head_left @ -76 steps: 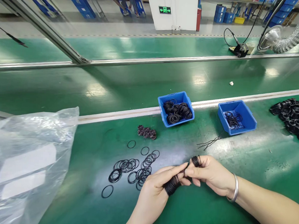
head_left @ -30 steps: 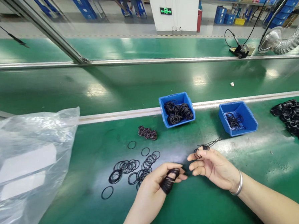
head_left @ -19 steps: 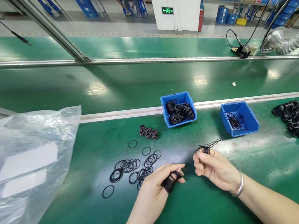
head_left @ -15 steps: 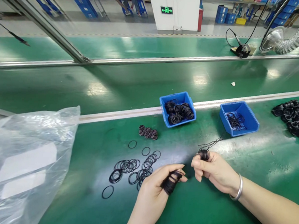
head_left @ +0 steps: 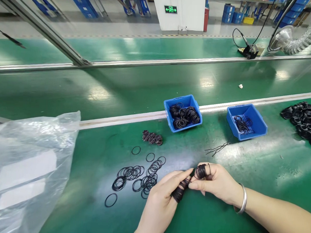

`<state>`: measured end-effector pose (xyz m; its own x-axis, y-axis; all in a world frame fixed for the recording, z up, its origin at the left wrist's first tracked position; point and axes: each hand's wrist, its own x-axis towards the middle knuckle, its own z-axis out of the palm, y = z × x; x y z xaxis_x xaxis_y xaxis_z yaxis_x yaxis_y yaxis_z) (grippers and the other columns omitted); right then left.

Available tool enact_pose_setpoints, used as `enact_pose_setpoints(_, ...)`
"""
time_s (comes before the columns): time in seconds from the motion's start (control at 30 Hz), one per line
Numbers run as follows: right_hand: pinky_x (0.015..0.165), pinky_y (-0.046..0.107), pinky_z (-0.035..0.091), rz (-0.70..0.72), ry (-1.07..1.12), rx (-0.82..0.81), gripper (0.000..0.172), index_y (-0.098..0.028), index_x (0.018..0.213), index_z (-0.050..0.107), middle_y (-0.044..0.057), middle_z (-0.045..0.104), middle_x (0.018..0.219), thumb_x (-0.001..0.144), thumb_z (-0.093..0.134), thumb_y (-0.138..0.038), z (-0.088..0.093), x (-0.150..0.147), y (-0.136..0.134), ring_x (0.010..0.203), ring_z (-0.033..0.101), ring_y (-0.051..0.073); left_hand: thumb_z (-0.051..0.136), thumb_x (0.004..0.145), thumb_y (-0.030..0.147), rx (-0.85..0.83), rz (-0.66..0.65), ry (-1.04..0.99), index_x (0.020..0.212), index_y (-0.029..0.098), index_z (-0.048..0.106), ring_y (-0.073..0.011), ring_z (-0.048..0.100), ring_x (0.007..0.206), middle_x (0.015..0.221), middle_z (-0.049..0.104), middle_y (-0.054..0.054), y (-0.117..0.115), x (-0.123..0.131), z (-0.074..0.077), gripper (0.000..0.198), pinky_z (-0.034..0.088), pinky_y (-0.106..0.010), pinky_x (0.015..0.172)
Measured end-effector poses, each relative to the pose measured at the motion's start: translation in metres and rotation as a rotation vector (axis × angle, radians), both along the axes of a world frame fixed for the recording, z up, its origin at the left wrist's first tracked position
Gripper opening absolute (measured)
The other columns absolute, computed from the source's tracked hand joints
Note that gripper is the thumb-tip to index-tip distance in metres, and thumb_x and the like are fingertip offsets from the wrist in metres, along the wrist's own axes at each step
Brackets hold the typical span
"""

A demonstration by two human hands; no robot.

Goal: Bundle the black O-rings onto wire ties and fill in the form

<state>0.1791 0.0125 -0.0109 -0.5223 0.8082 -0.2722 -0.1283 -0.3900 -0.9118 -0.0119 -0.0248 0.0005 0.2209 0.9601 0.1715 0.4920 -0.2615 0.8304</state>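
The left hand has a curled grip, with a thick band of black O-rings wound around its fingers. The right hand has a narrow grip, thumb and fingers pinching a smaller bunch of rings just beside the left fingers. A silver bangle sits on the right wrist. On the green desk, a thin tangle of strands lies just ahead of the grip. Farther ahead stand 2 blue bins: the left bin is heaped with rings, and the right bin holds fewer. Loose rings lie near the grip on its left, and a small brownish clump lies beyond them. A plastic bag lies well left of the grip, and a heap of black parts lies well right.
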Motion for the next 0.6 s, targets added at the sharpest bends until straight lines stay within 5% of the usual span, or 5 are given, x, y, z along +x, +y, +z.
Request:
enact_pose_setpoints(0.23, 0.055, 0.023, 0.042, 0.058, 0.134, -0.197, 0.039, -0.014, 0.069, 0.067, -0.002, 0.059, 0.063, 0.063, 0.087, -0.047, 0.0002, 0.0008, 0.0018, 0.055, 0.049, 0.008, 0.052, 0.093, 0.012, 0.020, -0.059, -0.010, 0.128, 0.032, 0.065, -0.0138, 0.070, 0.076, 0.085, 0.074, -0.001, 0.0004, 0.0007, 0.0053, 0.042, 0.055, -0.020, 0.071)
enact_pose_setpoints(0.6, 0.052, 0.022, 0.038, 0.067, 0.246, -0.334, 0.029, -0.013, 0.068, 0.065, -0.005, 0.051, 0.056, 0.071, 0.086, -0.034, 0.0029, 0.0021, 0.0020, 0.052, 0.048, 0.008, 0.056, 0.090, 0.006, 0.051, -0.054, -0.085, 0.127, 0.036, 0.065, -0.0140, 0.073, 0.084, 0.097, 0.078, -0.001, -0.0021, -0.0036, 0.0039, 0.049, 0.057, -0.019, 0.076)
